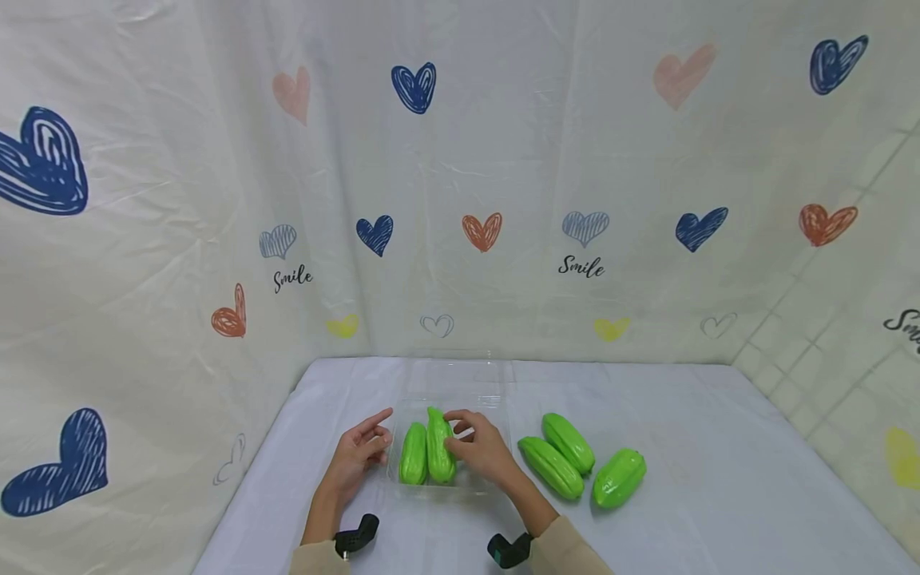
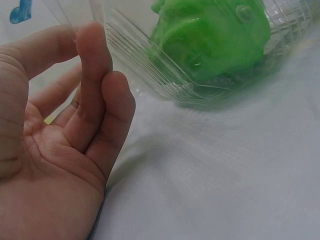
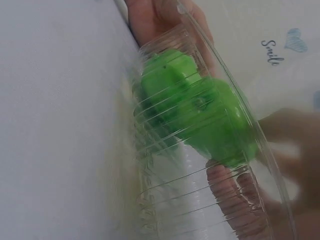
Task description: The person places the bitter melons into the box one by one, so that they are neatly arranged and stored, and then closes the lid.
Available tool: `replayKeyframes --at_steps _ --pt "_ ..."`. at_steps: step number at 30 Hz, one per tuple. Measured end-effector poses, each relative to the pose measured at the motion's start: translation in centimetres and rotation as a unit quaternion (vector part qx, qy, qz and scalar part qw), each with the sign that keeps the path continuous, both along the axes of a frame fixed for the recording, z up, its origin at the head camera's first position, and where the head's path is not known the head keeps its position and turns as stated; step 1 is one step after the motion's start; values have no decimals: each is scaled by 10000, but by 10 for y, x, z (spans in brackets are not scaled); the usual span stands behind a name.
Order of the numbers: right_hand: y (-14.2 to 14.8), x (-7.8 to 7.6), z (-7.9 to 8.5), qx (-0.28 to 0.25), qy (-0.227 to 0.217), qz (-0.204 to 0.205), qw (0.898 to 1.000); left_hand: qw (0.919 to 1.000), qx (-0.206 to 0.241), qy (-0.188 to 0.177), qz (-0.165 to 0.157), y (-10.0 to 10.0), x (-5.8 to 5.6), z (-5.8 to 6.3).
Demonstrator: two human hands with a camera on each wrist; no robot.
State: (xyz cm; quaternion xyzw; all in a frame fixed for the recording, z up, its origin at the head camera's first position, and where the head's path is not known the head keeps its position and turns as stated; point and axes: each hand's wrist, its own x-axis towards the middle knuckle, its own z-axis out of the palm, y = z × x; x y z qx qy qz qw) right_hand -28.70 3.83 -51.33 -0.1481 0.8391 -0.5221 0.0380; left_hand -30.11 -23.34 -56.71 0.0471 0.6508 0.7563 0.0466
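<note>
A clear plastic box [image 1: 474,489] sits on the table with its lid folded back. Two glossy green ribbed gourds lie in it side by side: a left gourd [image 1: 413,454] and a right gourd [image 1: 440,463]. My right hand [image 1: 483,449] holds the right gourd from its right side, thumb and fingertips on it; through the wall in the right wrist view, this gourd [image 3: 217,120] sits higher than its neighbour [image 3: 167,75]. At the box's left rim is my left hand [image 1: 357,455], index finger extended and the others loosely bent. Whether its fingertips [image 2: 94,40] touch the wall is unclear.
Outside the box on the right lie three more green gourds: a back one [image 1: 568,441], a middle one [image 1: 550,467] and a right one [image 1: 620,477]. The transparent lid [image 1: 456,379] extends behind the box. A heart-printed curtain [image 1: 532,303] rises behind the white-covered table [image 1: 690,495].
</note>
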Motion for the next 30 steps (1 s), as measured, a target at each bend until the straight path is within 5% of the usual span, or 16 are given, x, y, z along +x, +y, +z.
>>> replayKeyframes --at_steps 30 --pt "-7 -8 -7 279 -663 156 9973 10000 -12 -18 50 1 2 2"
